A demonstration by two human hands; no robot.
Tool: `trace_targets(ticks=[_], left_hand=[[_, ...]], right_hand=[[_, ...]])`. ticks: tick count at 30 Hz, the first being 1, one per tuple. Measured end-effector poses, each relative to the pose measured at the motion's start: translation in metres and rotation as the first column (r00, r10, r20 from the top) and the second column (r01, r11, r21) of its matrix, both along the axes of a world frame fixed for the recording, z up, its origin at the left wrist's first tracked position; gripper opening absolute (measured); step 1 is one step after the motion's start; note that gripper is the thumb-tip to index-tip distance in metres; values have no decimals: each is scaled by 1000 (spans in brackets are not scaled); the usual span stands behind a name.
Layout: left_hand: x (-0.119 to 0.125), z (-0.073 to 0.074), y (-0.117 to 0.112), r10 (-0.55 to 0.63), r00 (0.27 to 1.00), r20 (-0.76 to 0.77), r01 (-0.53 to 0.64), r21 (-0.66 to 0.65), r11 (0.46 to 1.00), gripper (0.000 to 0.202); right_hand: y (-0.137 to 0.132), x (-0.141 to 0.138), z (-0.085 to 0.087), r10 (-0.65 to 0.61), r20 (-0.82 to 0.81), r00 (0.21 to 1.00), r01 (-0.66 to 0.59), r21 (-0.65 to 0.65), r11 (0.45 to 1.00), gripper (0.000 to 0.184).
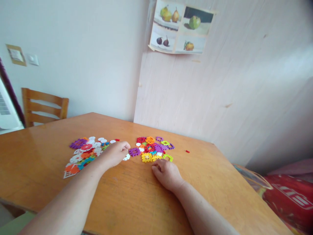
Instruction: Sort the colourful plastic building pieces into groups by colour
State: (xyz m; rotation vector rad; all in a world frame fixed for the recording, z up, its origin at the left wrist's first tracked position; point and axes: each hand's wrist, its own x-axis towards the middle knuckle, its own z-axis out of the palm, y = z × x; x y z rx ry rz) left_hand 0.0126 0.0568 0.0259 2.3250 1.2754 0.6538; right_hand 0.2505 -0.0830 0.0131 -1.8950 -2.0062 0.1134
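Head view: the mixed-colour pile of flat plastic pieces, left of centre, could be scattered if swept by the forearm lying against it.
At frame centre, the flat white flower-shaped plastic disc is touched by the curled fingertips of the left hand; whether it is pinched cannot be told. The right hand is rested loosely clenched on the glossy wooden table, with nothing seen in it.

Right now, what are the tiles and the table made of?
Tiles: likely moulded plastic, going by the saturated, uniform colours and thin cut-out shapes. Table: wood or wood veneer with a glossy varnish. Grain lines show and the top reflects light. Solid or veneer cannot be told.
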Motion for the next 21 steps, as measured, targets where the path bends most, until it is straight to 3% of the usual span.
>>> trace_targets(ticks=[5,12,21], left_hand=[[-1,-6,-1,-19,989,-145,30,79,996,15],[8,-13,-2,5,989,-150,6,69,998,19],[1,-12,-3,61,984,-168,-63,-3,998,26]], right_hand=[[0,0,0,16,-6,1000,-16,11,1000,21],[0,0,0,11,-21,1000,-11,6,1000,21],[0,0,0,11,-21,1000,-10,17,1000,21]])
